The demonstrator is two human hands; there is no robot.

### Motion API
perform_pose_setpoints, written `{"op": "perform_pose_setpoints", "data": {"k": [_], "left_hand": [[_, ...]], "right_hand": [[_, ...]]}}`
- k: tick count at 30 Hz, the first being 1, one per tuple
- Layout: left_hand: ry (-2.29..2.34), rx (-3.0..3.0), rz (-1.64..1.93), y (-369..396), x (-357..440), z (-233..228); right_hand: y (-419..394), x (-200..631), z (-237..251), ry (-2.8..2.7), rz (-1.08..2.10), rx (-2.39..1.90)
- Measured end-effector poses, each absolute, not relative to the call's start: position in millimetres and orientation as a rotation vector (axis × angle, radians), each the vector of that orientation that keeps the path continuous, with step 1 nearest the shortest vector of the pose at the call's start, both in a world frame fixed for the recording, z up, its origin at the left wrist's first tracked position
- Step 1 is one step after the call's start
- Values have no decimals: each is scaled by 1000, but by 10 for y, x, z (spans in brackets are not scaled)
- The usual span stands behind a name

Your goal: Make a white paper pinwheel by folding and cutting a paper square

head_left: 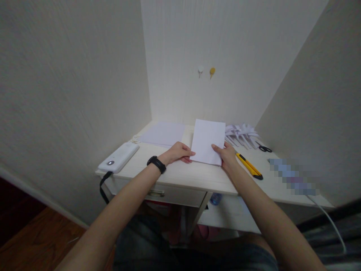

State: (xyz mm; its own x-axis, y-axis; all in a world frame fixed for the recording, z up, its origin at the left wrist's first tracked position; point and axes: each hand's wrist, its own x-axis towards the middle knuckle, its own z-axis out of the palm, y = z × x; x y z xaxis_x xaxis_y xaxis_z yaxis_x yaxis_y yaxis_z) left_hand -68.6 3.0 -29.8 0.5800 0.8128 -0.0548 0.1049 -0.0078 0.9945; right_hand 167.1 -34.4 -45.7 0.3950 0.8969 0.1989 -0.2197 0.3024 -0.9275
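Note:
A white sheet of paper (208,141), perhaps folded, is held at a tilt above the front middle of the white desk (169,171). My left hand (179,152) pinches its lower left corner between thumb and fingers. At the lower right edge, my right hand (225,154) grips the same paper, thumb on top and fingers underneath. A black watch is on my left wrist. Just right of my right hand lies a yellow utility knife (249,165). Whether the paper has one layer or more is hard to make out.
More white paper (163,133) lies flat at the back left. A pile of folded paper strips (242,135) sits back right, beside black scissors (265,148). A white power bank (119,157) with a black cable is at the left edge. A blurred object (293,177) with a white cord lies right.

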Motion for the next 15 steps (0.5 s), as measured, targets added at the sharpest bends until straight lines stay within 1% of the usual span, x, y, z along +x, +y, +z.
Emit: {"op": "perform_pose_setpoints", "data": {"k": [15], "left_hand": [[847, 1492, 694, -24, -670, -259]], "right_hand": [[-332, 1681, -451, -821, 897, -1009]]}}
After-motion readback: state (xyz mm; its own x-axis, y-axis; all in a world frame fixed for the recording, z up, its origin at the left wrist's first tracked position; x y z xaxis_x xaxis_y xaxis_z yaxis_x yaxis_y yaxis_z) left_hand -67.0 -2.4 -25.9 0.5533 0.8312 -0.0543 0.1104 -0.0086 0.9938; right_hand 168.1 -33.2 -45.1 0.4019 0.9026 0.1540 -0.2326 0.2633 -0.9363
